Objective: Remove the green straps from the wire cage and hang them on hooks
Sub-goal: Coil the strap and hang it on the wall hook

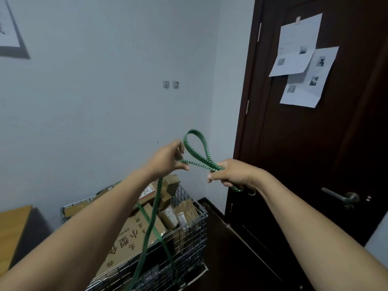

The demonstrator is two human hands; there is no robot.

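My left hand (pixel 168 158) pinches the strap (pixel 197 163) between thumb and fingertips, the other fingers loosely curled. My right hand (pixel 233 173) is fisted round it, and a metal end hangs below that wrist. Between the hands the green strap rises in a loop; from my left hand it drops over the boxes (pixel 134 234) in the cage (pixel 189 238). The cage stands at the wall's foot beside the door (pixel 304 143). Two hooks (pixel 171 85) sit higher on the wall, bare wall around them.

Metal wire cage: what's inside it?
The metal wire cage holds brown cardboard boxes and smaller taped parcels; the green ribbed strap trails over them. Anything beneath the top layer is covered.
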